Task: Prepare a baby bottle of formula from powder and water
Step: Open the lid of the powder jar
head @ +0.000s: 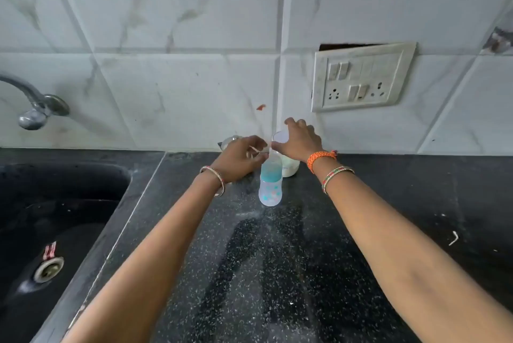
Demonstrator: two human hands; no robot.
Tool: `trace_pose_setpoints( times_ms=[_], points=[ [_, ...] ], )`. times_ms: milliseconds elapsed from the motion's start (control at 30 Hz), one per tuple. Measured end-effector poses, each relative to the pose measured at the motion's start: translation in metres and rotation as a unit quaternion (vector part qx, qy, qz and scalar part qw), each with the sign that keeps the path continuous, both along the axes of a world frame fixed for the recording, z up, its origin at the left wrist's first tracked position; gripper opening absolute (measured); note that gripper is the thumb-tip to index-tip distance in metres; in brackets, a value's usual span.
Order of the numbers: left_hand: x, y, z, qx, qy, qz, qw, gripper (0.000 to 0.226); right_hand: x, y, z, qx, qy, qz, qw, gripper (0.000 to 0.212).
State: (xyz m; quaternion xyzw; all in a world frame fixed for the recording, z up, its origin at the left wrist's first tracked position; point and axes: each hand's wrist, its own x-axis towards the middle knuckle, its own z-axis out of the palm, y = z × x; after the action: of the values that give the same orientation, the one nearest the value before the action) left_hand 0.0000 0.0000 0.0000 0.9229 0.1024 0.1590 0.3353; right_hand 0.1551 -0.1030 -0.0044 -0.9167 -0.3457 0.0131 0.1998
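**Two hands over one open bottle: the powder step is on**

Two arms reach out across the dark speckled bench [277, 259], and everything that matters sits at its far edge, against the marbled wall. Off to the left lies the black sink [55, 204] with the tap [33, 104] above it, well apart from the action.

Up by the wall stands the pale formula container [291, 167], mostly covered by the right hand [298, 140]. Those fingers spread and curl over its open rim, steadying it by the look of it.

Just in front of it, upright on the bench, is the baby bottle [270, 184], clear with a blue tint, its neck uncapped. Whether it already holds water, I cannot tell.

Now the left hand [240, 158]: its fingers pinch a small pale scoop [261, 150] by the handle, right above the bottle's mouth. My read is we're mid-dosing, powder going from scoop to bottle.

The next move calls for a steady tip squarely over that narrow neck, or powder spills onto the bench. Behind the left hand a bit of metal [229, 141] peeks out; too hidden to name.
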Motion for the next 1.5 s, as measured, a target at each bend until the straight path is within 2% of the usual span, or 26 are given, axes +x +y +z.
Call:
trace_pose_setpoints(
  times_ms=[100,200,333,567,733,867,1000,1067,1133,1200,1267,1367,1500],
  points=[
    [0.002,0.007,-0.008,-0.026,-0.022,0.01,0.999,0.024,0.005,0.007,-0.014,-0.058,0.035,-0.007,0.998,0.086],
    [0.002,0.012,-0.021,-0.053,-0.023,0.023,0.998,0.022,0.007,0.011,-0.03,-0.042,0.032,0.0,0.999,0.074],
    [-0.002,0.01,-0.03,-0.08,-0.049,0.056,0.994,0.019,0.006,0.004,-0.029,-0.003,0.016,-0.045,0.999,0.065],
    [-0.027,-0.015,-0.026,-0.107,-0.084,0.1,0.986,0.016,-0.025,-0.039,0.002,0.021,-0.025,-0.077,0.996,0.065],
    [-0.059,-0.049,-0.02,-0.12,-0.06,0.062,0.989,0.017,-0.066,-0.083,0.029,-0.042,-0.043,-0.081,0.995,0.068],
    [-0.089,-0.069,-0.022,-0.115,0.014,0.03,0.993,0.035,-0.109,-0.104,0.029,-0.096,0.003,-0.054,0.994,0.082],
    [-0.126,-0.085,-0.032,-0.128,0.091,-0.031,0.987,0.084,-0.157,-0.105,0.018,-0.097,0.049,-0.013,0.994,0.088],
    [-0.142,-0.09,-0.044,-0.147,0.084,-0.036,0.985,0.099,-0.182,-0.097,0.01,-0.077,0.054,0.009,0.996,0.085],
    [-0.154,-0.089,-0.059,-0.215,0.037,-0.019,0.976,0.104,-0.204,-0.083,0.002,-0.053,0.029,0.036,0.998,0.083],
    [-0.164,-0.082,-0.072,-0.247,-0.015,0.033,0.968,0.102,-0.222,-0.067,-0.006,-0.041,0.002,0.053,0.998,0.08],
    [-0.173,-0.073,-0.08,-0.238,-0.049,0.087,0.966,0.093,-0.235,-0.052,-0.014,-0.03,-0.023,0.06,0.997,0.079],
    [-0.183,-0.055,-0.083,-0.236,-0.051,0.138,0.961,0.08,-0.25,-0.03,-0.021,-0.006,-0.054,0.075,0.996,0.08],
    [-0.192,-0.033,-0.087,-0.249,-0.034,0.137,0.958,0.076,-0.259,-0.008,-0.026,-0.001,-0.087,0.103,0.991,0.079]
  ],
)
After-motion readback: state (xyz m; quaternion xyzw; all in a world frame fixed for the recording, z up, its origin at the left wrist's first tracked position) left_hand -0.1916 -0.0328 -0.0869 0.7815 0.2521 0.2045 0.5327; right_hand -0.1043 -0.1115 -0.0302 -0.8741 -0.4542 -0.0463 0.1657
